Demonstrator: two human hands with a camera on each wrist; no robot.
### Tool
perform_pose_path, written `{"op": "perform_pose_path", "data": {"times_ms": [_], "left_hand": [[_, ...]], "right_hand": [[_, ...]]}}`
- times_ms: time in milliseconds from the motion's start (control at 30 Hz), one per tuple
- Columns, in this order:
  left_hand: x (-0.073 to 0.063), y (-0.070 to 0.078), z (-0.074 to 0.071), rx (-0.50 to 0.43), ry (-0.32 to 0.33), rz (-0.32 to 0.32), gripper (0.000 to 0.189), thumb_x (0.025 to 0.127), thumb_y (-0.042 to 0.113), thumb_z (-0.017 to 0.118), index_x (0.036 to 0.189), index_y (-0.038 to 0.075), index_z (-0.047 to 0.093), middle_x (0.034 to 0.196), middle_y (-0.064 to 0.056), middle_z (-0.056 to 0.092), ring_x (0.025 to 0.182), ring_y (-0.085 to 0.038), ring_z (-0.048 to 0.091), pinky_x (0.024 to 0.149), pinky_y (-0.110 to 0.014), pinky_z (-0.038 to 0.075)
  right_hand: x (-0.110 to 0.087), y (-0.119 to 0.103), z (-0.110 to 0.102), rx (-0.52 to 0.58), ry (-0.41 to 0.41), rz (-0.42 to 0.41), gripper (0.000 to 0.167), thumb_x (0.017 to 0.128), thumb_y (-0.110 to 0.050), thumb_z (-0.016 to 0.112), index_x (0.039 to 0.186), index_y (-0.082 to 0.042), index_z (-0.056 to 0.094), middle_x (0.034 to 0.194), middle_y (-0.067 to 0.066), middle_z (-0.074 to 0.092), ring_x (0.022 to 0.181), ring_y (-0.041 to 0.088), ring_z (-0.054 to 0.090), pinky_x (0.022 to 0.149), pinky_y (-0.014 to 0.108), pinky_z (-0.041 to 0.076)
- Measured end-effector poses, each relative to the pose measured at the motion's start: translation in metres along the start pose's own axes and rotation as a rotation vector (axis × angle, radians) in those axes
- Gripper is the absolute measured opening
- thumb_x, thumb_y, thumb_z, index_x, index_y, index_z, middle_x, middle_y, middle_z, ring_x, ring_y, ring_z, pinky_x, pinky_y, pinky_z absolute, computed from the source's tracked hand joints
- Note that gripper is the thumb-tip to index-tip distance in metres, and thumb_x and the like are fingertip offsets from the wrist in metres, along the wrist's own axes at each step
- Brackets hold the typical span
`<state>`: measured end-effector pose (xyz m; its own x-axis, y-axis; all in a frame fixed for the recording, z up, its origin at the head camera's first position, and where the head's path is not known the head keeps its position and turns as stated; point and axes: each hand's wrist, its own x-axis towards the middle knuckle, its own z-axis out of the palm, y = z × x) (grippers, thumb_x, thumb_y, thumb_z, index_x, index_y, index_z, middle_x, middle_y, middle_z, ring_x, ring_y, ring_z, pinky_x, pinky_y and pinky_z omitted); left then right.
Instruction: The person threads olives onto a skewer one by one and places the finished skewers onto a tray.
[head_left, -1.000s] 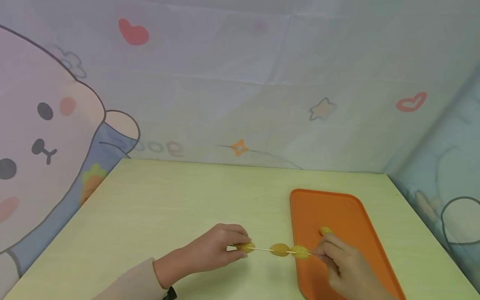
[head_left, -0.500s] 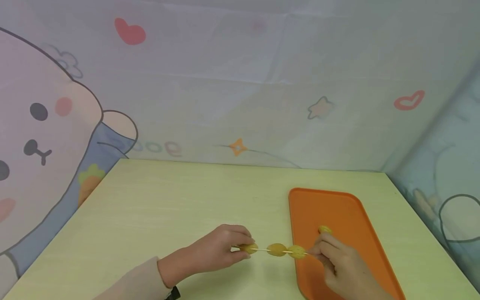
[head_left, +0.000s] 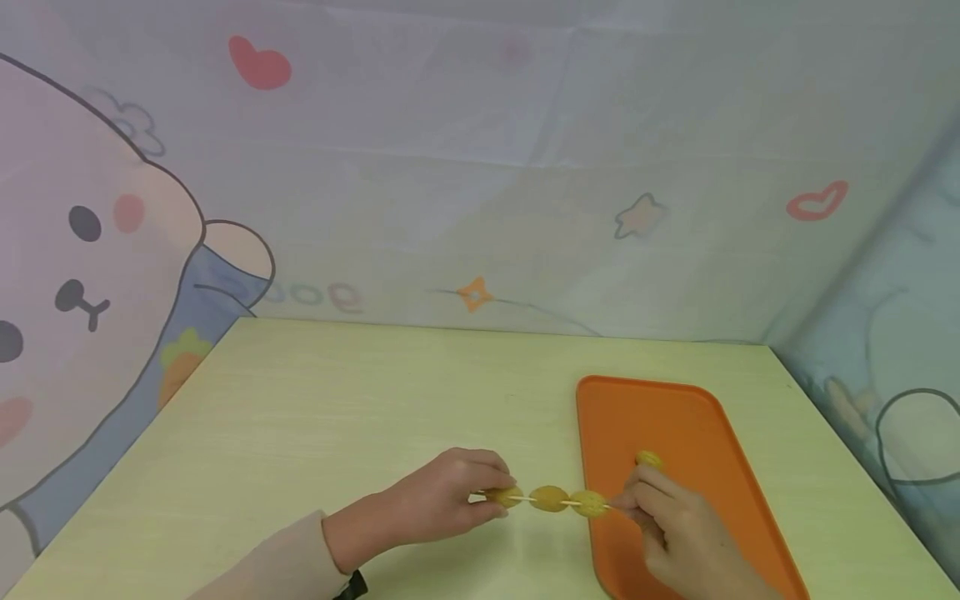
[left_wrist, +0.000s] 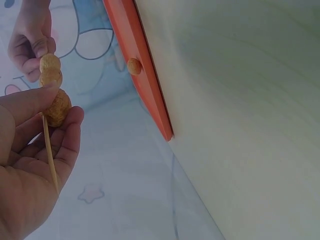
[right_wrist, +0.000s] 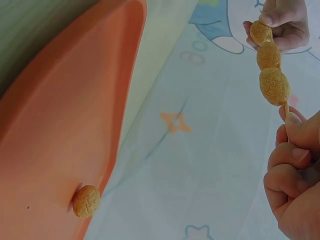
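A thin wooden skewer (left_wrist: 50,155) runs level between the two hands, low over the table's front. Threaded on it are three wrinkled golden-brown balls. My left hand (head_left: 446,500) pinches the leftmost ball (left_wrist: 59,108) between thumb and fingers, and the skewer's bare end sticks out past it toward the palm. The middle ball (head_left: 549,498) and the right ball (right_wrist: 274,86) sit close together beside it, with short gaps of stick showing in the head view. My right hand (head_left: 678,525) grips the skewer's other end, just beyond the right ball, over the tray's left side.
An orange tray (head_left: 660,408) lies on the right of the pale wooden table (head_left: 375,392). One loose golden-brown ball (right_wrist: 86,201) rests in it, just beyond the right hand. Behind the table hangs a cartoon-printed cloth (head_left: 450,167).
My left hand has slid its ball rightward along the skewer, narrowing the gap to the middle ball. My right hand keeps its grip and has shifted slightly left.
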<state>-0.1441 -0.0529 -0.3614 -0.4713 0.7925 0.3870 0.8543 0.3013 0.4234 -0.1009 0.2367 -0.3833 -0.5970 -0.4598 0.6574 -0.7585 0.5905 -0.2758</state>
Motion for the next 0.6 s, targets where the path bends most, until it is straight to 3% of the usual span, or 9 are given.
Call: {"op": "perform_pose_path", "data": {"times_ms": [400, 600], "left_hand": [[0.0046, -0.0003, 0.0065, -0.055, -0.025, -0.033, 0.017, 0.083, 0.003, 0.074, 0.099, -0.001, 0.072, 0.093, -0.004, 0.066, 0.081, -0.002, 0.059, 0.071, -0.008, 0.048], [0.0064, 0.0005, 0.0085, -0.048, -0.038, -0.037, 0.017, 0.083, 0.003, 0.074, 0.099, -0.001, 0.072, 0.093, -0.004, 0.067, 0.080, -0.001, 0.059, 0.071, -0.006, 0.047]], "right_hand": [[-0.0017, 0.0012, 0.0009, 0.018, 0.003, -0.035, 0.055, 0.056, 0.033, 0.067, 0.083, -0.014, 0.062, 0.084, -0.007, 0.053, 0.064, -0.004, 0.047, 0.057, 0.005, 0.042], [-0.0044, 0.0036, 0.0011, 0.026, 0.017, -0.058, 0.053, 0.055, 0.033, 0.067, 0.082, -0.012, 0.063, 0.084, -0.006, 0.053, 0.065, 0.000, 0.052, 0.059, 0.005, 0.044]]}}
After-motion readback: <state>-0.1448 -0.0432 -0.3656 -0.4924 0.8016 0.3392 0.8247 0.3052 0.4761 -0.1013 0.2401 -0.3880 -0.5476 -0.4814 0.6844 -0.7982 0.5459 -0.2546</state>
